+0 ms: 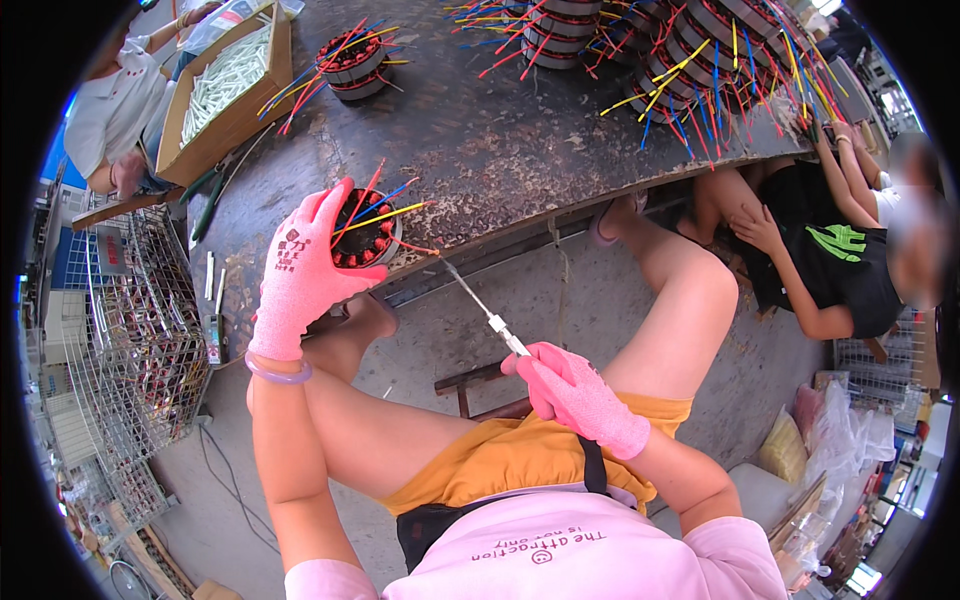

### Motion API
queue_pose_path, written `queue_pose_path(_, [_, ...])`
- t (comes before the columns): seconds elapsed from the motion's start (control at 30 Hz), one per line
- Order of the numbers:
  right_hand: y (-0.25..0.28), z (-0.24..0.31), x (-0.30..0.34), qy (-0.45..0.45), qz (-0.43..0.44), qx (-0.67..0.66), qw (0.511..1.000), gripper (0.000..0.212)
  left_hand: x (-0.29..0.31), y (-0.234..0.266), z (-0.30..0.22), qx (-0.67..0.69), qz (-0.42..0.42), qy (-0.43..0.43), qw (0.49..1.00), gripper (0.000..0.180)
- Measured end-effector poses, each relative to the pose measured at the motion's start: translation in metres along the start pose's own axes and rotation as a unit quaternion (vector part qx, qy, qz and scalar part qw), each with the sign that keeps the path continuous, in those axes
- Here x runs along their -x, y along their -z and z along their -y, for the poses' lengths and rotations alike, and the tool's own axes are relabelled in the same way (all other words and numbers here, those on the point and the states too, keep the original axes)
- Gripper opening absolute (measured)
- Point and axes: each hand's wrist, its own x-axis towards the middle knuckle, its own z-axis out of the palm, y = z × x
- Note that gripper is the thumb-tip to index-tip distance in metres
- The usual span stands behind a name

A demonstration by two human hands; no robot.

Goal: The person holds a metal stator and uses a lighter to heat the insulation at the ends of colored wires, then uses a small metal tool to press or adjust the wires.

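Note:
My left hand (300,265), in a pink glove, is wrapped round a motor stator (378,243) at the table's near edge. Its red windings face up, and red, blue and yellow leads stick out of it. One red lead stretches from the stator toward me. My right hand (575,395), also gloved in pink, is closed round a slim rod (497,323) with a thin grey shaft and a white collar. The shaft's far tip meets the end of that red lead; how they join is too small to tell. My palm hides the rod's near end.
On the worn dark table (470,150) stand a single stator (352,68) and stacked stators (690,60) with trailing leads. A cardboard box (180,135) holds many white tubes. A wire basket (130,340) stands left. Co-workers sit at right (840,240) and far left (110,110).

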Motion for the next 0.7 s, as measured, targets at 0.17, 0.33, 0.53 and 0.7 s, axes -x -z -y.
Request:
queue_pose_path(0.17, [-0.0011, -0.0059, -0.0021, 0.014, -0.008, -0.017, 1.0, 0.034, -0.0022, -0.0039, 0.0005, 0.003, -0.005, -0.005, 1.0, 0.095])
queue_pose_path(0.33, [-0.0003, -0.0056, -0.0035, 0.028, -0.003, -0.011, 1.0, 0.034, -0.0026, -0.0004, -0.0004, 0.015, -0.004, -0.006, 1.0, 0.093])
queue_pose_path(0.53, [0.001, -0.003, -0.0005, 0.012, -0.005, -0.012, 1.0, 0.035, -0.0042, -0.0001, -0.0023, 0.021, 0.001, -0.004, 1.0, 0.093])
queue_pose_path(0.7, [0.0012, -0.0057, -0.002, 0.016, 0.0, -0.017, 1.0, 0.035, -0.0046, 0.0, -0.0024, 0.025, 0.003, -0.007, 1.0, 0.093])
